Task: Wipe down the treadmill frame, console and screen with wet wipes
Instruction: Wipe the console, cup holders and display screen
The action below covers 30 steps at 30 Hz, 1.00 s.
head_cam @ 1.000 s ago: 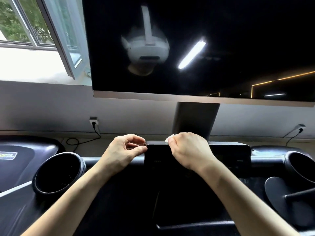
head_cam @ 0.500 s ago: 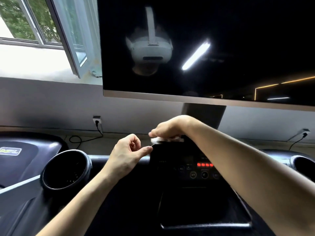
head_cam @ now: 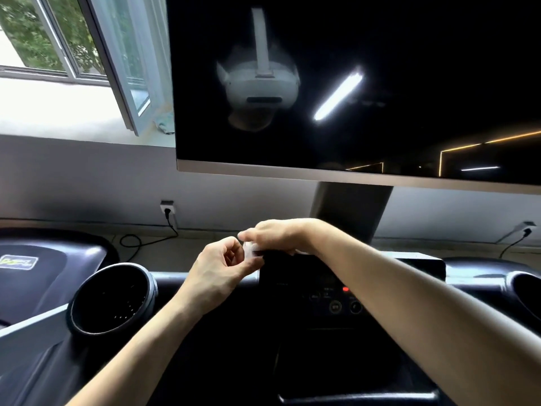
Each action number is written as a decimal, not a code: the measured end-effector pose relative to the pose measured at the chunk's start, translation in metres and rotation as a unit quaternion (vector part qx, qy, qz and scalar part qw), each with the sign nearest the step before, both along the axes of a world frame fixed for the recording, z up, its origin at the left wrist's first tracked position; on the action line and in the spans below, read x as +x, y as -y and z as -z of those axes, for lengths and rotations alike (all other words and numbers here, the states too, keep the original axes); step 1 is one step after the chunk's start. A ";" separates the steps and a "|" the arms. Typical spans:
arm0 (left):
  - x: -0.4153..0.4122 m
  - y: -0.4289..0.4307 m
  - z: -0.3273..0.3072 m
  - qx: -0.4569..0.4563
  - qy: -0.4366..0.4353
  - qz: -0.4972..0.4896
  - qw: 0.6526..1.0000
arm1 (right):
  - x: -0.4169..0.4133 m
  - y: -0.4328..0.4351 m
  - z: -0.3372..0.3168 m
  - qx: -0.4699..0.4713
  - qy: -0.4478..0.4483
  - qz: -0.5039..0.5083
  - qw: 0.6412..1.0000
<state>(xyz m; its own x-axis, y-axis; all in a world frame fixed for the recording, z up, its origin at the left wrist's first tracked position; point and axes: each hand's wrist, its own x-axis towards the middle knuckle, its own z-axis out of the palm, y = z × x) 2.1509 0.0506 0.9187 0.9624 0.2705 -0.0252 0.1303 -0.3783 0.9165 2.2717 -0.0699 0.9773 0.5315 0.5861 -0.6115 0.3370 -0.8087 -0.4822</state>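
1. The crumpled white wet wipe [head_cam: 249, 249] sits on the top left corner of the black boxy console [head_cam: 316, 273], gripped under the right hand's [head_cam: 278, 234] curled fingers.
2. The left hand [head_cam: 222, 271] is curled with its thumb at that corner; I cannot tell whether it pinches the wipe.
3. Console-top wiping seems to be in hand; the next move probably needs a steady drag rightward.

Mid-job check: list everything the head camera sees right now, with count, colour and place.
screen: one, black, upper right, on a grey post
console: one, black with a red light, below the screen
wet wipe: one, white, at the console's upper left corner
cup holders: two, black, left and right of the console
window: one, white-framed, open, upper left
wall sockets: two, white, black cables plugged in, grey wall, left and right
neighbouring treadmill: one, black, far left
left hand: fingers curled, thumb beside the wipe; grip unclear
right hand: holds the wipe on the console's top edge
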 end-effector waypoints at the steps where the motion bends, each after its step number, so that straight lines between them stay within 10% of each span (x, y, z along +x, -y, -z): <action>1: 0.000 0.000 0.000 -0.005 -0.001 0.000 1.000 | -0.003 0.001 0.002 0.022 0.018 -0.015 0.999; 17: 0.007 -0.009 -0.002 -0.010 -0.006 0.037 0.999 | -0.079 0.064 0.032 0.065 0.406 0.034 0.911; 30: 0.009 -0.011 -0.004 0.007 -0.048 0.038 0.998 | -0.053 0.105 0.042 -0.011 0.467 0.220 0.856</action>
<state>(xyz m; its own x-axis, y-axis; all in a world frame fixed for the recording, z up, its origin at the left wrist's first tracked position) 2.1594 0.0611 0.9227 0.9736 0.1976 -0.1143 0.1871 -0.4033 0.8957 2.2185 -0.1748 0.9357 0.9613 0.1971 0.1922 0.2276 -0.9618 -0.1519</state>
